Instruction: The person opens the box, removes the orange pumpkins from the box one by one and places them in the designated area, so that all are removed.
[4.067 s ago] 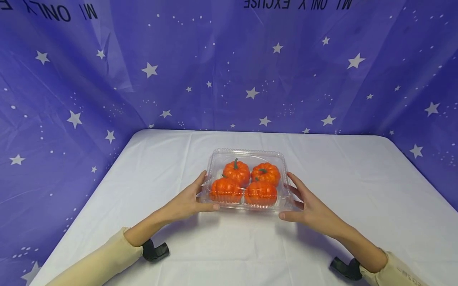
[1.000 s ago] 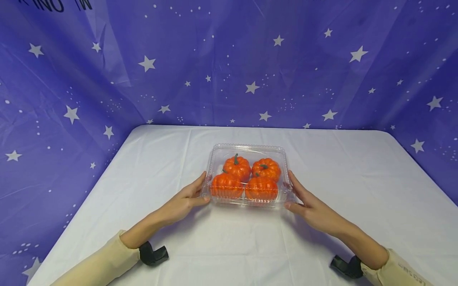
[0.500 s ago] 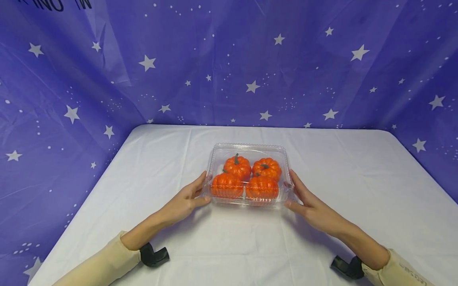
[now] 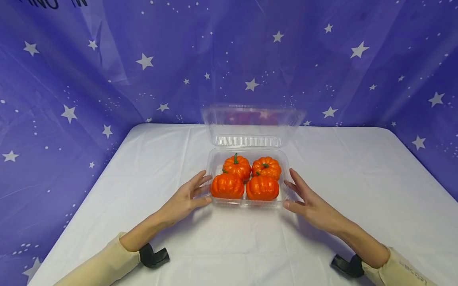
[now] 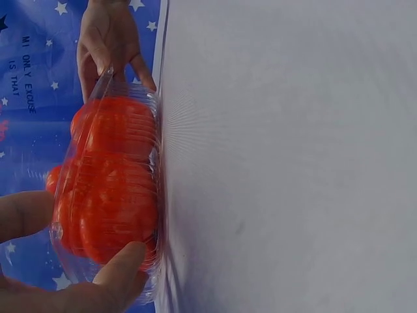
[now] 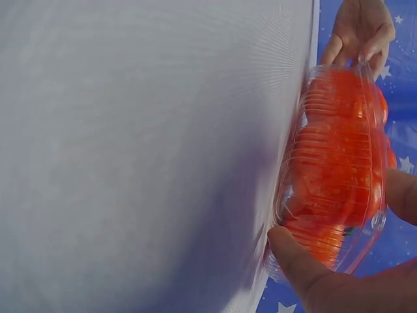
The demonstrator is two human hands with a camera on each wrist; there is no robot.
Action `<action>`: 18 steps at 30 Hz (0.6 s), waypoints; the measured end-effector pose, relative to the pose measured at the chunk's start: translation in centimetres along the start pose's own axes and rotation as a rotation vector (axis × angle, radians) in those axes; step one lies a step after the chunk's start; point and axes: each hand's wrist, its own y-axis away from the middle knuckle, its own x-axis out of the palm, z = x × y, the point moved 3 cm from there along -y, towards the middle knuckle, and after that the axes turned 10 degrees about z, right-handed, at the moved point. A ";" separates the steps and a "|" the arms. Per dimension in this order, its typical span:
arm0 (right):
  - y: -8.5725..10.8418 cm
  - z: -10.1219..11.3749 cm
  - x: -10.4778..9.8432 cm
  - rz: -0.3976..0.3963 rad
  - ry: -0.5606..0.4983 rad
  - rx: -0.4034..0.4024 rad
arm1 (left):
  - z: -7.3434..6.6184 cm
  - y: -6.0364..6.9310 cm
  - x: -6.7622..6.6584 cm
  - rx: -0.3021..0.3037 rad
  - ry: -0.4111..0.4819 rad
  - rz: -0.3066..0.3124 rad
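A clear plastic tray (image 4: 247, 202) on the white cloth holds several orange pumpkins (image 4: 262, 188) with green stems. Behind it, its clear lid (image 4: 250, 129) stands raised, its upper part blurred. My left hand (image 4: 184, 202) rests at the tray's left side, fingers spread and thumb at the front corner; in the left wrist view its fingertips (image 5: 133, 254) meet the ribbed wall. At the opposite side my right hand (image 4: 316, 210) has its fingers apart and its thumb near the front right corner; in the right wrist view, one fingertip (image 6: 280, 238) is low beside the wall.
The white-covered table (image 4: 229, 246) reaches back to a purple cloth (image 4: 229, 51) printed with stars, which also hangs along both sides. A black wrist mount (image 4: 154, 256) is under the left forearm and another (image 4: 347, 267) under the right.
The lid, down over the pumpkins before, has swung up and back. The fingers of both my hands are spread wider than half a second ago, while the tray has stayed nearly in place.
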 end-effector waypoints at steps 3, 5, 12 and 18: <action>0.0 0.0 0.0 0.002 0.003 0.007 | 0.0 0.0 0.0 -0.001 0.017 -0.006; 0.0 0.0 0.0 0.004 0.008 0.006 | 0.1 0.0 0.0 -0.001 0.028 -0.008; -0.1 0.0 0.0 0.003 0.020 -0.002 | 0.2 0.0 0.0 0.003 0.068 -0.011; -0.1 0.1 -0.1 0.008 0.033 0.002 | 0.2 0.0 -0.1 0.003 0.083 -0.014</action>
